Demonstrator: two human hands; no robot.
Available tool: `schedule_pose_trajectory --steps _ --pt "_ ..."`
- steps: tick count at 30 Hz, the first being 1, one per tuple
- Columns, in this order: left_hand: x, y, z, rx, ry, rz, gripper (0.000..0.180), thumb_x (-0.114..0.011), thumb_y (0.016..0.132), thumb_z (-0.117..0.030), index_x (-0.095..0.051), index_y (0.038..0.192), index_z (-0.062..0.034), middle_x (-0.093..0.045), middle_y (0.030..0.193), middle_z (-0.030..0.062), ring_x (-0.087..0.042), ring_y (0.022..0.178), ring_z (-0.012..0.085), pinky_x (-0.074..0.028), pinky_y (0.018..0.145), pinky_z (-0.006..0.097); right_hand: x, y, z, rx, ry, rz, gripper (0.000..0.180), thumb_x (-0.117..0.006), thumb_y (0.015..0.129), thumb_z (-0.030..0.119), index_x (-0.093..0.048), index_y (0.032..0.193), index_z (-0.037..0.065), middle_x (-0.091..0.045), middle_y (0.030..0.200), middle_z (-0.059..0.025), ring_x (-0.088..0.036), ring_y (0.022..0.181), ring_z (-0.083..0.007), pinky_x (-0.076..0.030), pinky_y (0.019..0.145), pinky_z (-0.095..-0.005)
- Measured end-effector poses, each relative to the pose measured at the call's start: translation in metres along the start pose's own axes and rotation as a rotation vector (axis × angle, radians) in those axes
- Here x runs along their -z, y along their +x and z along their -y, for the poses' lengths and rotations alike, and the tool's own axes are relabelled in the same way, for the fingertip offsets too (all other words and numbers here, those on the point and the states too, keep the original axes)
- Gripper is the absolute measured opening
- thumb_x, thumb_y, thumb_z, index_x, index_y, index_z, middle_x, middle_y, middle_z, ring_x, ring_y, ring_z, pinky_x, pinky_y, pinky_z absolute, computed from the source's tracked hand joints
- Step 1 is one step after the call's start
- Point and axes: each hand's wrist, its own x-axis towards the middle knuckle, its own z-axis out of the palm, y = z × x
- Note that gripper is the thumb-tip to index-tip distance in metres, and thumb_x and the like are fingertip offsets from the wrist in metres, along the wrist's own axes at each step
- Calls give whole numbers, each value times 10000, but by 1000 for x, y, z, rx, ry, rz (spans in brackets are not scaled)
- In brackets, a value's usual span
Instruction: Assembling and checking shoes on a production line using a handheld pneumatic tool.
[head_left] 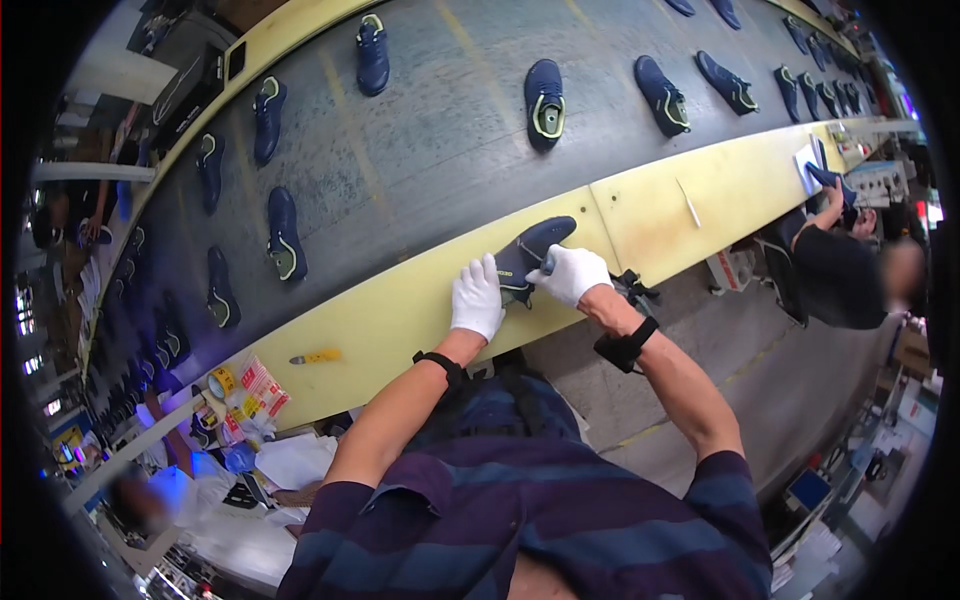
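A navy shoe (518,262) lies over the yellow table edge in front of me, its toe pointing up and to the right. My left hand (478,298), in a white glove, holds the shoe at its heel end, fingers pointing up along it. Also gloved in white, my right hand (572,275) is closed at the side of the shoe near its middle. Something small and grey-blue shows between its fingers, too little of it to name. Part of the shoe's opening is hidden below the hands.
Several navy shoes with lime lining, one of them upright (546,105), stand on the dark conveyor belt (420,150). A yellow tool (316,356) and a tape roll (221,381) lie to the left. At the right, a person (845,262) handles another shoe (832,182).
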Motion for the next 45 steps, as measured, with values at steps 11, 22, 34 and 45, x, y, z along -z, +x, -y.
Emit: schedule_pose_trajectory --steps 11,22,34,45 --pt "17 -3 37 157 -1157 384 915 -769 811 -285 -366 1602 -63 -664 1157 97 -689 892 231 -577 643 353 -2 -36 -70 -191 339 -237 505 -829 876 507 -767 964 14 -785 925 -201 -773 907 -362 -597 835 -423" --pt "6 -21 36 615 -2069 772 462 -624 1048 -357 -642 1356 -12 -740 1201 133 -745 945 231 -627 765 445 -16 -36 7 -68 524 6 541 -831 862 490 -752 989 -30 -770 902 -219 -767 878 -360 -585 800 -409" --pt "-74 -10 0 192 -1072 140 322 -637 978 -96 -659 1288 -13 -748 1117 171 -726 1019 284 -569 899 419 -37 -11 23 -142 359 -87 481 -860 849 467 -740 931 8 -761 874 -212 -758 837 -376 -581 745 -425" --pt "-87 -8 3 200 -899 175 446 -687 908 -207 -645 1302 -3 -719 1182 258 -682 1120 450 -538 964 493 -37 -23 -5 -146 394 45 533 -811 857 521 -770 996 8 -775 951 -223 -757 938 -402 -588 826 -433"
